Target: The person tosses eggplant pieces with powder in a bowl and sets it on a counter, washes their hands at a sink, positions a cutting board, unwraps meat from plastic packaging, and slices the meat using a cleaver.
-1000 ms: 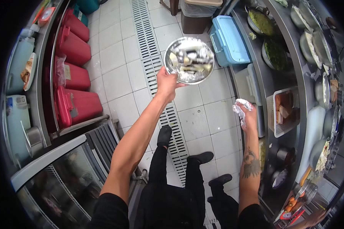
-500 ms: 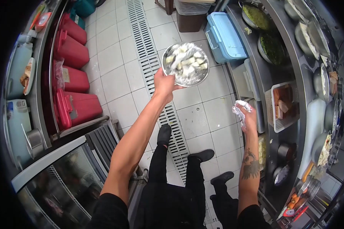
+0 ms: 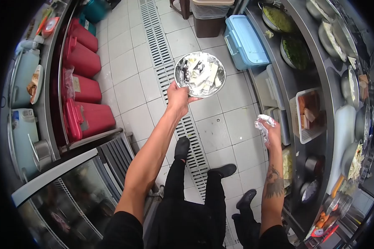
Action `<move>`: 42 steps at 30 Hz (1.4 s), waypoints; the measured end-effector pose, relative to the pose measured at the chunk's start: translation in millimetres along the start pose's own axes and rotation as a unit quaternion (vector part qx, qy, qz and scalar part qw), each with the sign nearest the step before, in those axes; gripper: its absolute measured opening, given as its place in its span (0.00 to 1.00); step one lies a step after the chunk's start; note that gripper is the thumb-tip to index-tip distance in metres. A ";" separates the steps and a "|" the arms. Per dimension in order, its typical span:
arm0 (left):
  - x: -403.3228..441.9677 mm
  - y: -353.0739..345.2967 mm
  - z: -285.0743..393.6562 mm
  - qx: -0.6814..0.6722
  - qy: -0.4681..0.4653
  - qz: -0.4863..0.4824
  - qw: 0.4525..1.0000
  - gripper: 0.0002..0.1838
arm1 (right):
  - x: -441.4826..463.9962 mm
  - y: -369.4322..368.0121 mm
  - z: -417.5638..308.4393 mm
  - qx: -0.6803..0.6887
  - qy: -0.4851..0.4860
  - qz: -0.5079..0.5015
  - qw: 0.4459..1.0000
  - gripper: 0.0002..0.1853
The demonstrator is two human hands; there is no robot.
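My left hand (image 3: 178, 98) grips the near rim of a round metal bowl (image 3: 179, 83), holding it out over the floor. Inside the bowl lie pale chunks (image 3: 212, 74) coated in white powder, with some dark pieces among them. At the right, my right hand (image 3: 271, 132) is held low beside the shelving, its fingers curled and thickly covered in white powder. Whether anything is inside those fingers I cannot make out.
Red bins (image 3: 93, 120) line the left side above a glass-topped fridge (image 3: 66, 203). On the right are a blue lidded box (image 3: 249, 41), a basket (image 3: 307, 137) and a steel counter with bowls. A waste bin (image 3: 207, 25) stands ahead. Another person's shoe (image 3: 246, 199) shows below.
The bowl has moved slightly nearer in my left hand, and its contents have shifted after tumbling about. My right hand has stayed at the right, fingers still curled.
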State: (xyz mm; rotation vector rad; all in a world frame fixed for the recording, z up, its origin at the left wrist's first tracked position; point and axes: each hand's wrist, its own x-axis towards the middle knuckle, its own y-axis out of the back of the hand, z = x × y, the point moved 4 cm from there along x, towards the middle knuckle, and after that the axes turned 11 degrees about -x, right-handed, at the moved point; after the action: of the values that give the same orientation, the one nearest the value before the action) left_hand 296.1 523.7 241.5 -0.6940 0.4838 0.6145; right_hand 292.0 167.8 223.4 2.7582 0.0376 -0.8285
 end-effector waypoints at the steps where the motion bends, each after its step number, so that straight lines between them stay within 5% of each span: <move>1: -0.2 0.3 -1.3 0.001 0.001 -0.001 1.000 0.18 | -0.4 1.5 2.3 0.000 -0.001 0.001 1.000 0.11; 4: -0.1 -1.0 -7.4 -0.008 0.008 -0.010 1.000 0.19 | -1.3 8.1 4.7 -0.006 -0.003 -0.002 1.000 0.11; 6: -2.6 -8.9 0.6 0.001 -0.107 -0.089 0.990 0.17 | -1.7 12.7 5.5 -0.006 0.001 -0.004 1.000 0.11; 9: -7.0 -18.2 10.9 0.031 -0.124 -0.072 0.989 0.17 | -2.5 17.2 10.2 0.008 0.001 -0.005 1.000 0.11; 15: -27.9 -16.2 14.3 0.033 -0.030 0.019 0.999 0.22 | -11.7 19.6 13.7 -0.004 -0.015 -0.004 1.000 0.11; 21: -22.7 -11.3 14.8 0.040 -0.151 -0.078 0.985 0.18 | -13.4 30.2 20.3 -0.012 -0.026 0.003 1.000 0.11; 23: -26.5 -14.1 16.2 0.044 -0.141 -0.063 0.987 0.17 | -14.8 31.3 23.5 -0.004 -0.026 0.001 1.000 0.11; 25: -22.2 -7.4 3.3 0.007 -0.016 0.002 1.000 0.18 | -13.3 31.0 24.1 0.009 -0.018 -0.001 1.000 0.11; 31: -15.6 -6.0 -21.0 -0.052 0.015 0.004 0.999 0.20 | -18.9 36.2 25.9 0.010 -0.022 -0.002 1.000 0.11; 35: -13.5 -22.3 -11.6 -0.073 -0.079 -0.124 0.986 0.20 | -15.9 48.3 37.6 0.000 -0.018 0.004 1.000 0.11; 38: -19.3 -29.9 -7.1 -0.001 -0.013 -0.031 0.999 0.20 | -18.3 50.0 41.5 0.008 -0.020 0.001 1.000 0.11; 42: -31.3 -39.0 -5.4 -0.021 0.046 -0.060 0.997 0.25 | -22.1 53.1 44.0 0.019 -0.027 0.001 0.999 0.11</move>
State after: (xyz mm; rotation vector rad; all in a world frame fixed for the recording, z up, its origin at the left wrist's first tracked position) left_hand 298.2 485.0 273.6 -0.7877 0.5129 0.4825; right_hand 255.1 106.5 212.9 2.7682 0.0090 -0.9129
